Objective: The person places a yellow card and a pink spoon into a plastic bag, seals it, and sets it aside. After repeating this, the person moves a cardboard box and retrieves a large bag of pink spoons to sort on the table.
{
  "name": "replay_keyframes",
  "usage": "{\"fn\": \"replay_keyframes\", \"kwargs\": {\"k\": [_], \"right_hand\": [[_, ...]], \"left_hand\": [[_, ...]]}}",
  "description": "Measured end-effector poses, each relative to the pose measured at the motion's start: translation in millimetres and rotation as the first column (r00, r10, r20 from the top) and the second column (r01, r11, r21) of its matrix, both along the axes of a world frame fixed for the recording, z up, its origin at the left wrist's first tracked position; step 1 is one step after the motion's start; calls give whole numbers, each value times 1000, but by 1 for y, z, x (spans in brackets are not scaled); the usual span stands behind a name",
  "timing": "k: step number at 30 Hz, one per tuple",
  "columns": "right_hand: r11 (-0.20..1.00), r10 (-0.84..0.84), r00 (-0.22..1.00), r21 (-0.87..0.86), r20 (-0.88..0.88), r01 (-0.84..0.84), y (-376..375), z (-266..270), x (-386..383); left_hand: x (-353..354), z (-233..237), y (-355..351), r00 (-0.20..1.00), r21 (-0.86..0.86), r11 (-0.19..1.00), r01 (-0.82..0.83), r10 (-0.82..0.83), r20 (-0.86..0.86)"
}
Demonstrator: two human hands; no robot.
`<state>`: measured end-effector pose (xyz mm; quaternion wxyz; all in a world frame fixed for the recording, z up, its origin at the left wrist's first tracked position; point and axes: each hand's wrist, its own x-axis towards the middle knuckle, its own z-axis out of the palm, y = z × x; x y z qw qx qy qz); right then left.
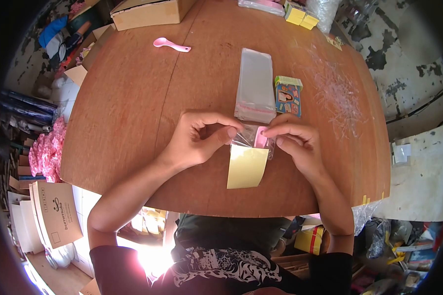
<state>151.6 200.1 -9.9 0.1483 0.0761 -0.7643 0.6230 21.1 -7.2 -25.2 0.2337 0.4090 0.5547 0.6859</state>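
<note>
Thumb and forefinger of my left hand (198, 140) pinch the left edge of a small clear plastic bag (247, 133). My right hand (301, 140) pinches the bag's opposite side, its fingertips right at a pink handle (260, 139) that resembles the spoon farther up the table. Below the fingers, a pale yellow card (247, 168) hangs down over the near side of the bag. Just beyond my hands lies a stack of clear plastic sleeves (255, 81), with a small printed box (288, 97) to its right.
A pink measuring spoon (171, 45) lies on the wooden table (123, 98). Loose clear plastic strips (337, 91) are spread on the right. An open cardboard box (147, 14) and small yellow boxes (301, 15) stand at the far edge. Cartons (58, 214) crowd the floor at left.
</note>
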Motion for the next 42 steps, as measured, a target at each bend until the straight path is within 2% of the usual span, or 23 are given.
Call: {"fn": "replay_keyframes", "kwargs": {"k": [4, 6, 8, 9, 11, 12, 14, 16, 17, 18, 19, 21, 22, 23, 24, 25, 27, 29, 33, 36, 39, 40, 42], "right_hand": [[998, 33, 999, 57, -6, -32, 1, 1, 0], [992, 37, 999, -121, -22, -40, -10, 2, -1], [997, 15, 1000, -80, -12, -16, -10, 1, -2], [999, -7, 1000, -40, -4, 7, -10, 1, -2], [999, -22, 1000, -33, -4, 22, -10, 0, -2], [999, -35, 999, -26, -5, 35, -11, 0, -2], [998, -63, 998, -14, -18, 63, -14, 0, 0], [997, -80, 996, 3, -33, 80, -18, 6, 3], [945, -128, 984, 287, -124, 159, -20, 15, 5], [807, -142, 963, 537, -228, 246, -24, 24, 8], [732, -176, 930, 588, -324, 344, -30, 31, 15], [542, -153, 822, 649, -548, 533, -50, 65, 46], [460, -107, 729, 617, -676, 639, -59, 73, 66], [353, 375, 228, 366, -898, 861, -50, 74, 51], [462, 482, -146, 110, -864, 880, -57, 77, 50], [552, 479, -299, 18, -825, 834, -70, 78, 60], [670, 467, -472, -50, -748, 741, -92, 76, 78], [728, 445, -569, -90, -691, 679, -104, 76, 89], [767, 436, -689, -162, -579, 621, -112, 72, 98], [796, 414, -767, -214, -491, 567, -115, 72, 98], [850, 337, -858, -266, -388, 454, -113, 71, 88], [849, 338, -860, -270, -384, 454, -107, 69, 75], [838, 329, -700, -147, -633, 526, -87, 60, 40]], "left_hand": [[2, 2, 2, 998, -66, 997, -31, 28, -50], [0, 5, 2, 995, -88, 996, -30, 22, -92], [-2, 7, 0, 999, -165, 986, 33, -27, 35], [-3, 5, 1, 999, -164, 986, 33, -27, 35], [-6, 1, 2, 994, -36, 998, 59, -55, 90], [-5, 5, 2, 995, -33, 998, 56, -53, 88], [-2, 16, 3, 973, -48, 993, 104, -91, 212], [-5, 5, 5, 970, -67, 991, 118, -101, 220], [-7, 3, 5, 966, -134, 972, 195, -167, 196], [-8, 4, 4, 957, -200, 943, 265, -231, 178], [-6, 16, 0, 962, -242, 938, 247, -206, 179], [-10, 7, 1, 972, -186, 960, 211, -185, 146], [-14, 1, 2, 977, -145, 969, 198, -183, 111], [-16, -4, 1, 978, -139, 971, 193, -179, 107], [-16, -2, -1, 981, -135, 976, 173, -159, 109], [-16, 1, -2, 981, -144, 972, 186, -175, 88], [-16, 0, -1, 979, -161, 967, 198, -188, 73], [-14, -6, 2, 987, -171, 973, 158, -159, 9], [-10, 3, 0, 985, -240, 955, 172, -160, 71], [-12, -6, 1, 984, -136, 975, 176, -179, -7], [-8, -1, -1, 989, -125, 981, 147, -146, 18], [-7, 4, -3, 989, -128, 981, 148, -148, 12], [-1, 20, -7, 991, -120, 988, 95, -82, 105]]}}
